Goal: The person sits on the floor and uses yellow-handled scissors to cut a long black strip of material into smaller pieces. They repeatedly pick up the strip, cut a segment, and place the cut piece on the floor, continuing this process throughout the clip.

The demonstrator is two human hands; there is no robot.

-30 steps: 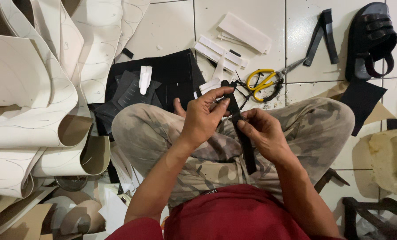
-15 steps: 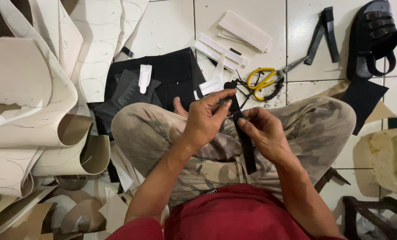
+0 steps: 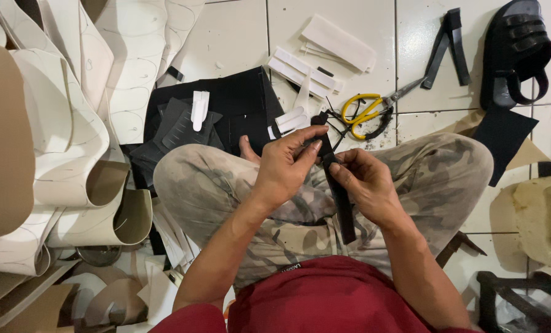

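Above the lap, both hands pinch a black strap [image 3: 337, 191]: the left hand [image 3: 285, 166] grips its top end, the right hand [image 3: 365, 185] its middle. Yellow-handled scissors [image 3: 365, 114] and white strips [image 3: 306, 68] lie on the tiled floor [image 3: 238, 37] beyond.

At frame centre, the left hand [image 3: 285, 169] and right hand [image 3: 365, 185] pinch a black strap [image 3: 340, 200] above camouflage-clad knees; yellow-handled scissors [image 3: 368, 114] lie on the tiled floor [image 3: 238, 37] above.
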